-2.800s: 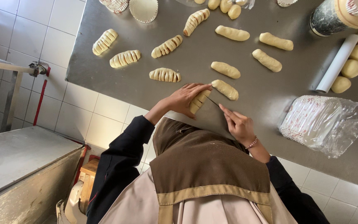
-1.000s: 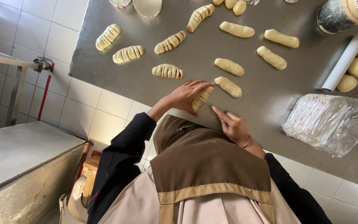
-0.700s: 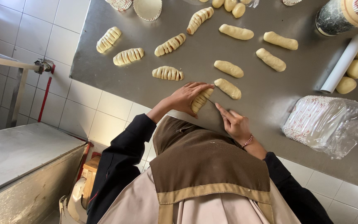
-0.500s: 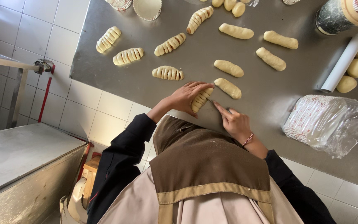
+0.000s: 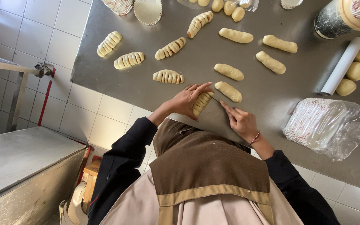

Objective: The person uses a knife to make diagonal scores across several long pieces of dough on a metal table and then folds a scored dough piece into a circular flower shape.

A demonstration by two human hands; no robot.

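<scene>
Left hand (image 5: 187,98) cups the scored dough roll (image 5: 202,102) on the tabletop (image 5: 271,91); right hand (image 5: 242,121) pinches a thin blade. Advise even, shallow cuts.

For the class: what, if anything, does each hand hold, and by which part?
Left hand steadies the scored dough roll along its side; right hand's hold cannot be told.

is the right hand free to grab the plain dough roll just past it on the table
Probably yes. The right hand rests a short way from the plain dough roll, with only bare steel table between them. It seems to hold a thin blade, so it may need to set that down first.
</scene>
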